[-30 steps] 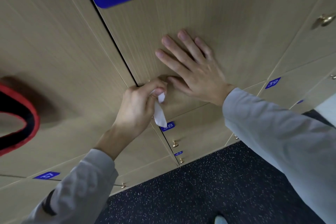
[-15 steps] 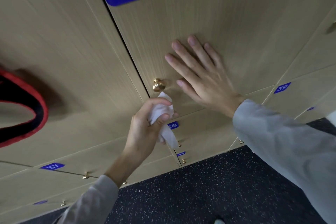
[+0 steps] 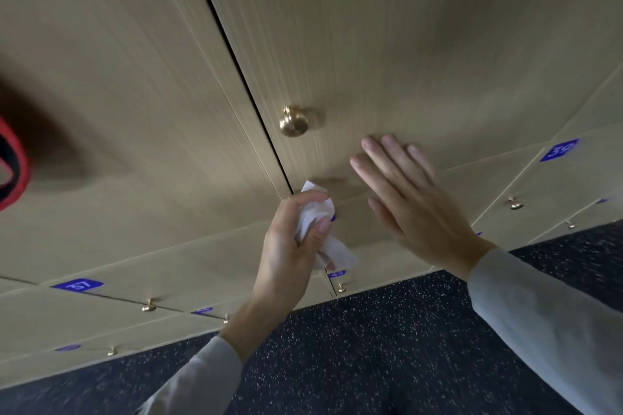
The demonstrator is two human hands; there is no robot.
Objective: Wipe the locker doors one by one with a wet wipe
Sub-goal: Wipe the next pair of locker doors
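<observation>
A light wood locker door (image 3: 404,44) with a brass knob (image 3: 293,121) fills the upper middle of the view. My left hand (image 3: 290,246) holds a crumpled white wet wipe (image 3: 320,229) just below that door's bottom left corner, a little off the surface. My right hand (image 3: 414,205) is flat with straight fingers over the door's lower edge, fingertips near the wood; whether it touches I cannot tell. Both arms wear grey sleeves.
More locker doors lie below and to the sides, with blue number plates 37 (image 3: 77,285) and 39 (image 3: 559,150) and small brass knobs (image 3: 514,204). A dark speckled floor (image 3: 371,347) runs along the bottom. A red and black edge (image 3: 13,172) shows at far left.
My left hand came off the knob and dropped lower with the wipe. My right hand slid down the door toward its bottom edge. The view shifted, so plate 23 is out of sight.
</observation>
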